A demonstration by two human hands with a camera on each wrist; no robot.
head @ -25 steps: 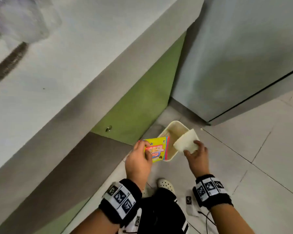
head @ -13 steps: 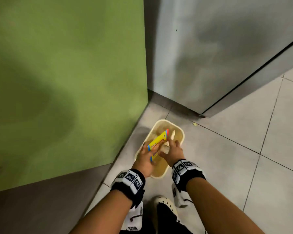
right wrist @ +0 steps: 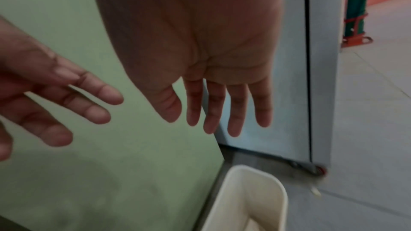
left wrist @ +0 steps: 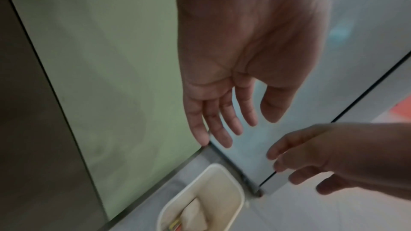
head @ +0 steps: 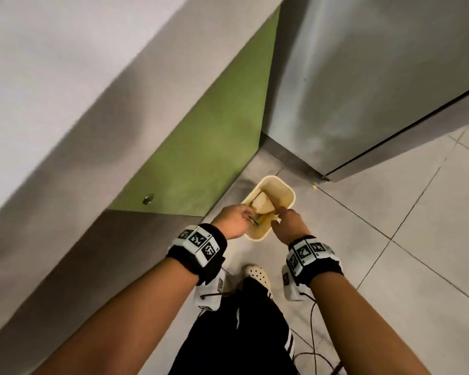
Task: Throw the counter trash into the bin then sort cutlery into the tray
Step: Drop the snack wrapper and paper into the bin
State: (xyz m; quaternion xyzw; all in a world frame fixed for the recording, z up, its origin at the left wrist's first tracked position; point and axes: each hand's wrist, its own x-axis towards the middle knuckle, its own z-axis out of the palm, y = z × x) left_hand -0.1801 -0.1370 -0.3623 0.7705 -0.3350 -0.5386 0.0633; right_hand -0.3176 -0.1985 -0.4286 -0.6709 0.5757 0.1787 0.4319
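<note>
A cream plastic bin stands on the floor in the corner between a green panel and a steel door. Inside it lie a crumpled white paper and a yellow snack packet; the left wrist view shows both, paper and packet, in the bin. My left hand hovers over the bin's near left rim with fingers straight and empty. My right hand hovers over the near right rim, its fingers also straight and empty.
A grey counter overhangs on the left above the green cabinet panel. The steel door stands behind the bin. A small scrap lies on the tiles. My foot is just behind the bin. A green cylinder stands far right.
Both hands have let go: the yellow packet and the white paper they held now lie in the bin. The hands have opened and lifted a little above its rim.
</note>
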